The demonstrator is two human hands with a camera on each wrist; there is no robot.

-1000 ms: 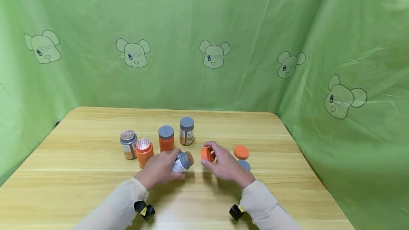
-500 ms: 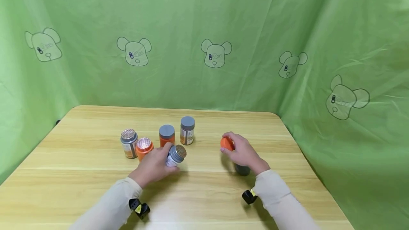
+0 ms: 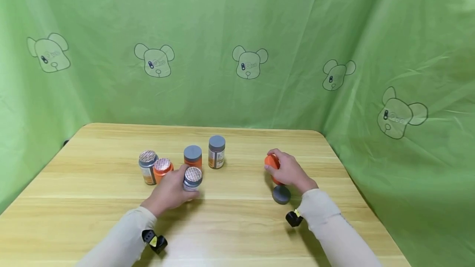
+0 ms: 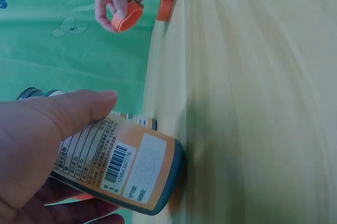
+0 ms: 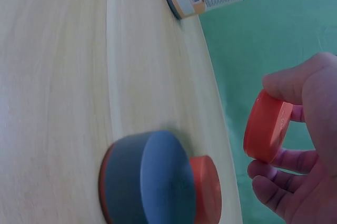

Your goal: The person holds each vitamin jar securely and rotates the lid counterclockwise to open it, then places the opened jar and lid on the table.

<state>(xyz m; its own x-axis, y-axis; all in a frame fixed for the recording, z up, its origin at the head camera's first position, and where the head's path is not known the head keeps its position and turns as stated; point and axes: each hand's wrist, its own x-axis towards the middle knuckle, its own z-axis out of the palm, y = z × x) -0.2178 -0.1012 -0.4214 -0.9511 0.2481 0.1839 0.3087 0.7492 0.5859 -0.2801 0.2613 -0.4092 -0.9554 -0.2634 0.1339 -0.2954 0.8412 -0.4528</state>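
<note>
- Table (image 3: 237,234): pale wood-grain top, rounded far corners, bright glare near front edge.
- Left cluster: grey bottle (image 3: 147,167), upright, lid off, silvery printed seal on mouth.
- Just beside it, slightly nearer: orange bottle (image 3: 162,168), same seal, lower part hidden.
- Further right: grey-capped orange bottle (image 3: 193,154), cap on.
- Behind that, to the right: grey-capped labelled bottle (image 3: 217,152), upright.
- Right side, well apart: dark grey lid (image 3: 281,195), flat; orange lid (image 5: 208,190) just behind it.
</note>
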